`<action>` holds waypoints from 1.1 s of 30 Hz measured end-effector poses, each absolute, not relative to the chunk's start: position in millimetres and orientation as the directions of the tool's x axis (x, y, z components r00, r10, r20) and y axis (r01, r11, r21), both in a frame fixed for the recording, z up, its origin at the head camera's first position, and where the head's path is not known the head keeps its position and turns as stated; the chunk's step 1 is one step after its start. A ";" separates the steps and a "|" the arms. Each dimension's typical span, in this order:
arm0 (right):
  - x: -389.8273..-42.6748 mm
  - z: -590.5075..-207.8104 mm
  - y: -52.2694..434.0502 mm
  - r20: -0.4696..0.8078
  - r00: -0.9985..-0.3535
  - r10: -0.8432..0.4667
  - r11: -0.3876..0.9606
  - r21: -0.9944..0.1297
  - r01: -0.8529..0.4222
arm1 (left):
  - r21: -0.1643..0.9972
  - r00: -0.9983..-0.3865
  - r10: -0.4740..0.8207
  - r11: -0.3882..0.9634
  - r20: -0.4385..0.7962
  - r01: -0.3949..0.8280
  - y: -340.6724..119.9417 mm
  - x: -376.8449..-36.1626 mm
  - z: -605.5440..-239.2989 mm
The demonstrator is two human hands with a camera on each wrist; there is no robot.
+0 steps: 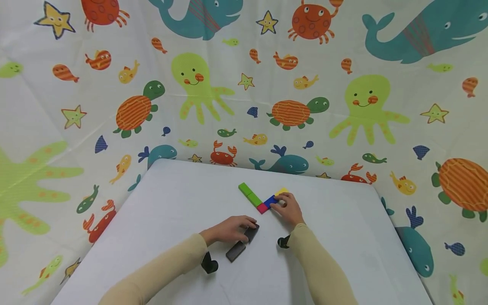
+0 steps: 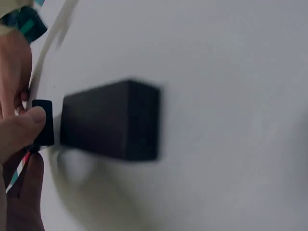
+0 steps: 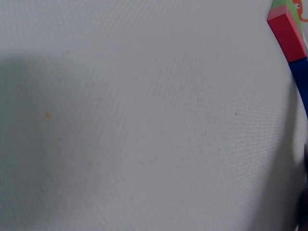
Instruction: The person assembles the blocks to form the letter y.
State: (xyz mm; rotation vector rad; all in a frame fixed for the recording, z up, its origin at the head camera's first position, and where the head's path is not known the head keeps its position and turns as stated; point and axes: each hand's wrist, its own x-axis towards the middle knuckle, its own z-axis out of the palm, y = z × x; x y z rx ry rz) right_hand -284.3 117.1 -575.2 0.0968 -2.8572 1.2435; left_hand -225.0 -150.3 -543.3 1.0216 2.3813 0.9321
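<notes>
My left hand [image 1: 231,229] grips a black block [image 1: 252,233] by its sides, the thumb on the near side and the fingers over the far end. In the left wrist view the thumb lies against this block [image 2: 47,130]. Just nearer to me lies a second black block [image 1: 235,251], large and blurred in the left wrist view. My right hand [image 1: 290,210] pinches a blue block [image 1: 270,202] between thumb and fingertips. That blue block sits in a row between a red block [image 1: 262,208] and a yellow block [image 1: 281,192], which the hand partly covers.
Two green blocks [image 1: 250,195] run end to end from the red block towards the far left, so the coloured row forms a V. Everything lies on a white table [image 1: 183,186]. Behind it hangs a cloth [image 1: 244,93] printed with sea animals. Dark wrist devices show beneath both sleeves.
</notes>
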 end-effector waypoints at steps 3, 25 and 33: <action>-284.3 -574.5 117.0 0.040 -0.998 -0.047 0.672 -0.738 -0.061 | 0.707 -0.671 0.734 0.530 -0.106 0.469 -156.4 -235.9 -539.8; -284.4 -575.6 116.8 0.030 -0.999 -0.042 0.657 -0.752 -0.050 | 0.662 -0.681 0.720 0.578 -0.138 0.477 -154.1 -267.7 -540.1; -285.7 -575.6 117.6 0.023 -0.999 -0.048 0.667 -0.744 -0.049 | 0.696 -0.685 0.705 0.585 -0.182 0.417 -151.0 -272.4 -538.6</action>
